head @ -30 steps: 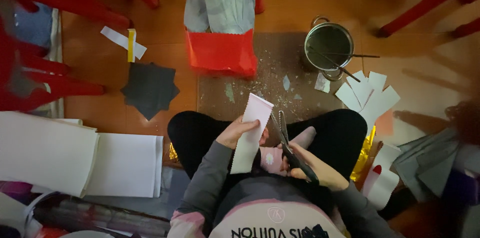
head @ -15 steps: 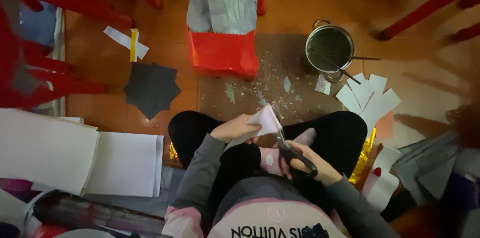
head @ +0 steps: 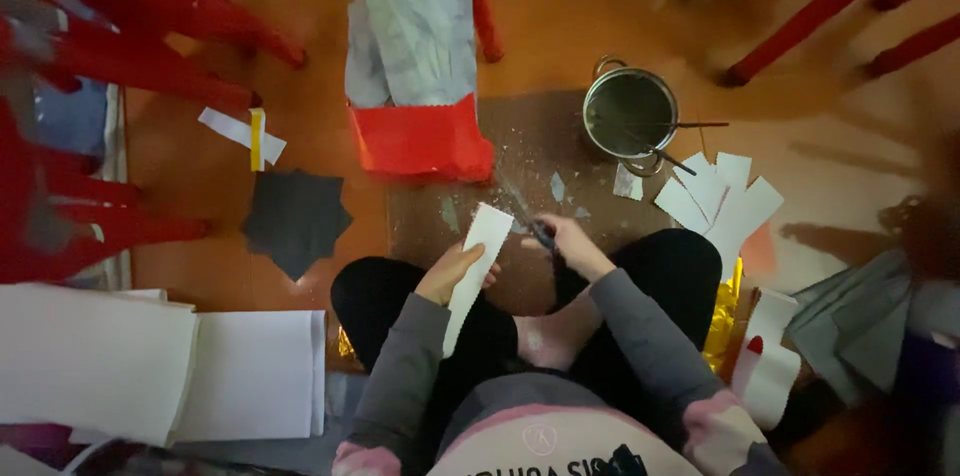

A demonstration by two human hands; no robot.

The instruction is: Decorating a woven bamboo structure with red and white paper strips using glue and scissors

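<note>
Scissors (head: 528, 216) now leaving my lap, reaching out at 12 o'clock beside strip top; my right hand (head: 572, 241) gripping handles, blades looking parted. My left hand (head: 452, 274) pinching white paper strip (head: 474, 271) mid-length, holding it straightened again over knees. Cutting resuming.

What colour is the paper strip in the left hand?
White; the paper strip shows clearly in the head view, held by the left hand.
</note>
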